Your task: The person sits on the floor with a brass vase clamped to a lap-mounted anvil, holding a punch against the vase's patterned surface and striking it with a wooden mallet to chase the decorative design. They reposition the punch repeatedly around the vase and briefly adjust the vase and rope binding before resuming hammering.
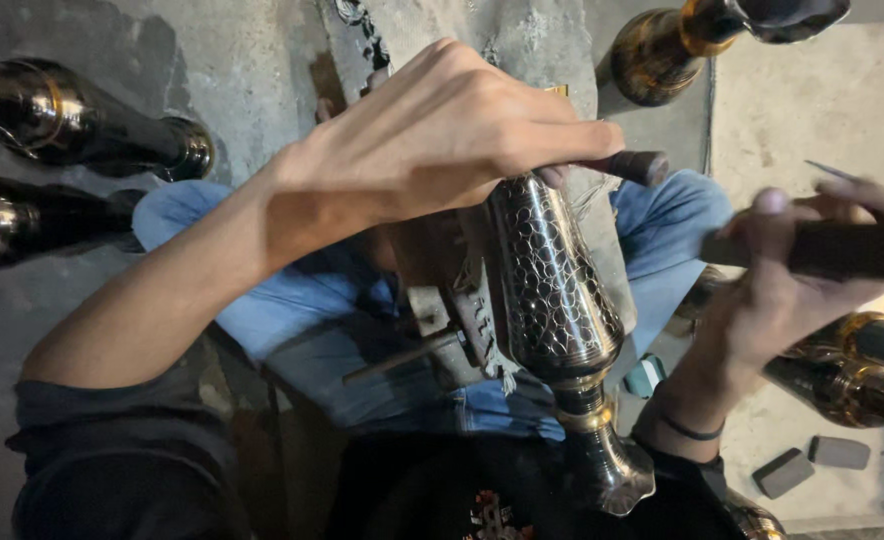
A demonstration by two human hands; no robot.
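A dark metal vase [554, 300] with an engraved scale pattern lies across my lap, its flared foot [607, 470] toward me, resting on a metal vise-like stand [452, 300]. My left hand [432, 140] reaches over its upper body with fingers curled around a short dark tool [634, 166] pressed against the vase. At the right, my right hand [782, 280] grips a dark wooden handle [832, 250] held level, apart from the vase. The tool's tip is hidden under my fingers.
Similar dark and brass vases lie on the concrete floor: two at the left [72, 120], one at top right [682, 45], more at the right [852, 380]. Two small grey blocks [812, 460] sit at lower right. My jeans-clad knees [662, 230] flank the stand.
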